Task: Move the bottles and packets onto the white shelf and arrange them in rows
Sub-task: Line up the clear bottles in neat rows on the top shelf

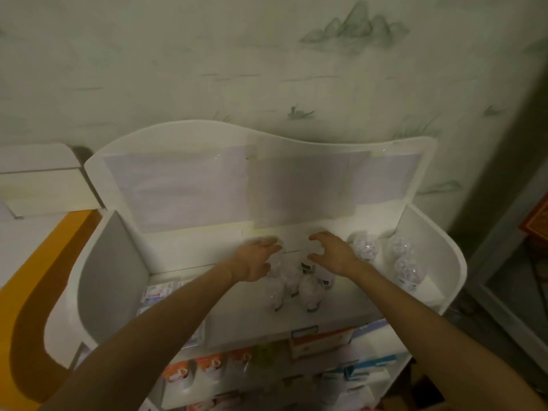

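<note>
Packets (157, 292) lie flat at the white shelf's (118, 256) left edge. Left hand (255, 259) and right hand (332, 253), both spread and empty, flank clear plastic bottles (296, 286) mid-shelf (light, slick, tippy); grasp around bodies.

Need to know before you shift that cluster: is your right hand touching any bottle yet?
Cannot tell. In the head view the right hand, fingers curled, overlaps the middle bottle cluster with no contact or gap plainly visible.
</note>
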`<state>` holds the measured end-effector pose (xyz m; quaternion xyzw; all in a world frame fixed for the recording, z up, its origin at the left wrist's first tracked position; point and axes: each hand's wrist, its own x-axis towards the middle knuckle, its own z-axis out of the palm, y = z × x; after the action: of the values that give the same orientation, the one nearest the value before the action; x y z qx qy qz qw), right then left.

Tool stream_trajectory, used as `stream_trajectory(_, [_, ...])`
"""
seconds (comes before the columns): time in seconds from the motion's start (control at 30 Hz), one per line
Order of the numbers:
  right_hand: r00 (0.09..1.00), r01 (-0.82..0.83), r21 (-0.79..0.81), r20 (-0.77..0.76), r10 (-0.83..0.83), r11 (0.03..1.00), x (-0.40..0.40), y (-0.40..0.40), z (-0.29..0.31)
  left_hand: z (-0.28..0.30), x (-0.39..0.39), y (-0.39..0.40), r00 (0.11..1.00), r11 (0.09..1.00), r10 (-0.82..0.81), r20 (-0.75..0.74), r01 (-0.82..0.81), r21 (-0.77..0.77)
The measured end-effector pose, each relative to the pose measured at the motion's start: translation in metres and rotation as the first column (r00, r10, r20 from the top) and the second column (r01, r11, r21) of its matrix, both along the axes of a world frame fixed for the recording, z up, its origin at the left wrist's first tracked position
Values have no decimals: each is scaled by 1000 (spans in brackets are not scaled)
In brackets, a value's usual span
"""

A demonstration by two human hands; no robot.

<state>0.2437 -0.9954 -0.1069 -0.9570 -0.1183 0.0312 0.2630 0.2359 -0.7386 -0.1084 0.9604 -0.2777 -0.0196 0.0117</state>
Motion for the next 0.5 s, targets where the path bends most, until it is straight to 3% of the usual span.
stream_trajectory(0.13, [999, 34, 10, -25, -34, 999, 3, 4, -10, -5, 3, -1, 1000, 1000, -9, 10, 9, 21])
stream_trajectory(0.3, [995, 84, 3, 47, -84, 996, 7, 12, -20, -8, 5, 1, 996, 996, 90, 15, -91, 9])
stream_trajectory(0.5, [998, 18, 20, 61, -19, 1000, 14, 20, -23, -11, 6, 13, 982, 980, 191, 6, -190, -53])
